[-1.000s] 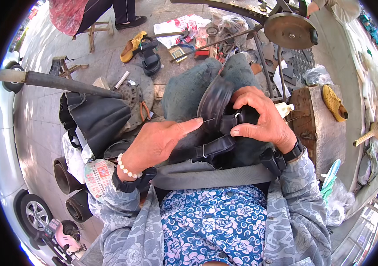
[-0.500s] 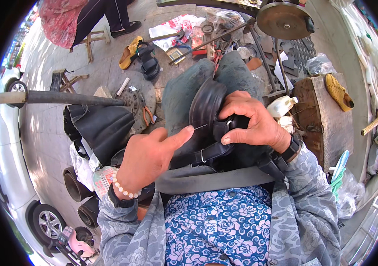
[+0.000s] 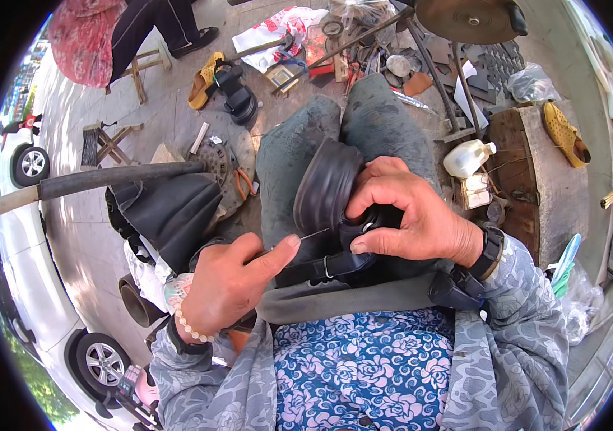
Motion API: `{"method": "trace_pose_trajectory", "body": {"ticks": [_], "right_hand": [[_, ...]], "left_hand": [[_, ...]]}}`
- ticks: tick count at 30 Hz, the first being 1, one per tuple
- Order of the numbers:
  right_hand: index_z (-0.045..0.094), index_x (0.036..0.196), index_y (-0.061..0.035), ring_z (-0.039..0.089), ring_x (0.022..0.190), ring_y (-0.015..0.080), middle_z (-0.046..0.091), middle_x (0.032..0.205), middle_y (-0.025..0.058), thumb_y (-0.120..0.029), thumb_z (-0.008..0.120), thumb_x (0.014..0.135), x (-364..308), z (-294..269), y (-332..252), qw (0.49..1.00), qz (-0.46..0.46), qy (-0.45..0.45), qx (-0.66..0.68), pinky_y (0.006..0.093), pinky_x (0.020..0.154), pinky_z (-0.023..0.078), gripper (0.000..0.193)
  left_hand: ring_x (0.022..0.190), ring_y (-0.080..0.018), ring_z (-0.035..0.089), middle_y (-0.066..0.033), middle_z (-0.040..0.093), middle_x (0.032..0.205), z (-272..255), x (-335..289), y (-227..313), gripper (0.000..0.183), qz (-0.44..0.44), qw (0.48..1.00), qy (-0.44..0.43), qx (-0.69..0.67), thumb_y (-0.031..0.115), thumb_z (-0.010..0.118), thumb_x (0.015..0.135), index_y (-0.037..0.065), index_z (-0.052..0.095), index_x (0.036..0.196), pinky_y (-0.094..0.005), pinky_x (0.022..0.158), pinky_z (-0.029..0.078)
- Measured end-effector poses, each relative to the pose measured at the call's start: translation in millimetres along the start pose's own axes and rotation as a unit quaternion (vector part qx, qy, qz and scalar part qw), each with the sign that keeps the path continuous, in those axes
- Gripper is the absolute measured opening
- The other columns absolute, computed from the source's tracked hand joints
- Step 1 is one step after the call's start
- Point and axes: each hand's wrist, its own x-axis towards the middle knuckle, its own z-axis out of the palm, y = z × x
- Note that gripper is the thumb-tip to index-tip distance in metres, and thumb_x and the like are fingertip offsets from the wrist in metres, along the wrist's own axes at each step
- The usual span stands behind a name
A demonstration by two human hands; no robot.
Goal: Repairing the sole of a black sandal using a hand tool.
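Note:
A black sandal rests in my lap on the dark green cloth over my knees. My right hand pinches the sandal's strap between thumb and fingers, next to a small metal ring. From the left, my left hand grips a thin metal needle under its index finger. The needle's tip points at the sandal's side, close to the right thumb; whether it touches cannot be told. A black strap with a metal loop lies below both hands.
A long pole crosses at left above black leather sheets. Orange-handled pliers lie by my knee. Yellow shoes, a black sandal and scattered tools lie ahead. At right stand a white bottle and a wooden box.
Both hands and the sandal sit slightly lower in the picture, and the view has shifted a little. The needle stays in the left hand, the strap in the right.

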Motion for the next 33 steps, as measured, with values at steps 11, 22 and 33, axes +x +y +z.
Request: {"method": "trace_pose_trajectory", "body": {"ticks": [11,22,33], "right_hand": [[0.061,0.084,-0.0107,0.057,0.083,0.0197,0.058,0.082,0.0008,-0.013,0.078,0.067,2.2,14.3,-1.1,0.999,0.026,0.022,-0.018,0.0404,0.099,0.030,0.025],[0.056,0.086,-0.0120,0.057,0.088,0.0235,0.057,0.081,0.0017,-0.011,0.076,0.065,8.1,21.3,-4.6,0.996,0.033,0.020,-0.074,0.0400,0.094,0.033,0.029],[0.055,0.085,-0.0129,0.056,0.085,0.0232,0.055,0.079,0.0007,-0.008,0.076,0.062,10.9,23.1,-6.0,0.997,0.050,0.021,-0.061,0.0412,0.095,0.032,0.032]], "left_hand": [[0.045,-0.0219,0.042,-0.0054,0.038,0.060,-5.2,7.3,-11.6,0.050,0.022,0.999,-0.027,-0.014,-0.005,0.064,0.067,0.014,0.064,0.114,-0.0346,0.040,0.032],[0.044,-0.0186,0.045,-0.0031,0.041,0.065,5.9,11.1,-33.8,0.055,0.071,0.996,-0.042,-0.030,0.004,0.061,0.066,0.021,0.062,0.118,-0.0325,0.041,0.037],[0.044,-0.0172,0.043,-0.0022,0.039,0.063,11.7,15.3,-35.8,0.050,0.086,0.994,-0.036,-0.049,0.005,0.066,0.067,0.017,0.063,0.116,-0.0315,0.040,0.034]]}}
